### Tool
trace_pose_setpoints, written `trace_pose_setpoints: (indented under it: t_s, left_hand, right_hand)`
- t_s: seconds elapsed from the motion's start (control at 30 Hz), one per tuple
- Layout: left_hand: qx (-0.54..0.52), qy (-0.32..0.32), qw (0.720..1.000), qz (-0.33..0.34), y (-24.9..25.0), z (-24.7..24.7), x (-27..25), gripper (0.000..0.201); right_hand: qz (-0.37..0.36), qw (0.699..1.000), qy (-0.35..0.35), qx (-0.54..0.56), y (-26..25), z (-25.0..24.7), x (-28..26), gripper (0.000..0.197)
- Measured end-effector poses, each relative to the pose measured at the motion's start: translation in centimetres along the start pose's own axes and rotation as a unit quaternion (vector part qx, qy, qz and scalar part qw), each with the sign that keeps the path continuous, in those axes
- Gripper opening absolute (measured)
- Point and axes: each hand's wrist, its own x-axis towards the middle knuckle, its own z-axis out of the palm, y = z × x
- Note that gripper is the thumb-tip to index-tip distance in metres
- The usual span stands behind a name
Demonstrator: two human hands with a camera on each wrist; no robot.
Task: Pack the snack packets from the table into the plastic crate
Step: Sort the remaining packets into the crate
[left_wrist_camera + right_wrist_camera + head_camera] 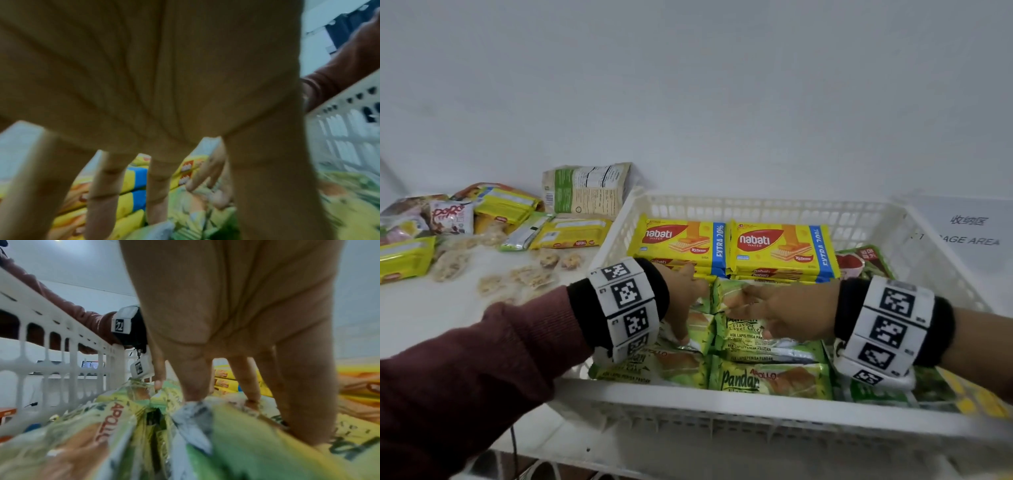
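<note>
Snack packets fill much of the white crate (739,397), which sits at the tabletop's near edge toward its right side. Nearest lie green pandan packets (767,378) in rows along the crate's near wall. Both hands are down inside the crate on these. The left hand (683,301) has its fingers spread and straight, tips resting on a green packet near the crate's left wall. The right hand (787,310) is also spread, its fingertips (193,395) pressing on the crinkled end of a green packet (236,434). Behind the hands, two stacks of yellow wafer packs (732,246) stand side by side against the crate's far wall. On the tabletop (421,318) left of the crate, more packets (493,222) lie loose, reaching the far left corner.
</note>
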Motion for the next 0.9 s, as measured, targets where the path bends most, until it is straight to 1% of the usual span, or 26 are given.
trace_pose_setpoints:
  t_s: [0.07, 0.17, 0.33, 0.47, 0.57, 0.67, 0.73, 0.8, 0.9]
  left_hand:
    - [0.002, 0.007, 1.0, 0.001, -0.6, 0.1, 0.2, 0.089]
    - [0.021, -0.012, 1.0, -0.009, -0.1, 0.8, 0.8, 0.089]
    - [0.019, -0.01, 0.998, -0.059, 1.6, 1.9, 1.6, 0.071]
    - [-0.003, -0.02, 0.997, -0.074, 2.1, 2.0, 1.3, 0.067]
    - [-0.003, -0.033, 0.998, -0.061, 1.6, 1.6, 0.9, 0.068]
    - [-0.003, -0.049, 0.998, -0.038, 0.6, 0.3, 0.2, 0.068]
    - [-0.02, -0.041, 0.998, -0.032, 0.1, -0.4, -0.3, 0.072]
    - [-0.023, -0.038, 0.999, -0.021, 0.0, -0.6, -0.6, 0.074]
    - [-0.024, -0.038, 0.999, -0.018, -0.1, -0.7, -0.6, 0.077]
  right_hand:
    - [0.023, 0.999, -0.014, -0.031, -0.3, 0.3, 0.2, 0.059]
    - [0.04, 0.998, -0.024, -0.043, -0.4, 0.6, 0.6, 0.061]
    - [0.073, 0.995, -0.025, -0.061, -0.5, 2.1, 0.8, 0.066]
    - [0.09, 0.994, -0.026, -0.06, -0.7, 2.8, 1.0, 0.068]
    - [0.084, 0.995, -0.028, -0.05, -0.6, 2.2, 0.9, 0.066]
    - [0.052, 0.998, -0.028, 0.008, 0.2, 0.8, 0.7, 0.059]
    - [0.039, 0.999, -0.016, 0.035, 0.7, 0.2, 0.7, 0.059]
    - [0.033, 0.999, -0.008, 0.037, 0.7, 0.0, 0.8, 0.06]
    - [0.039, 0.999, -0.028, 0.023, 0.6, 0.0, 1.0, 0.062]
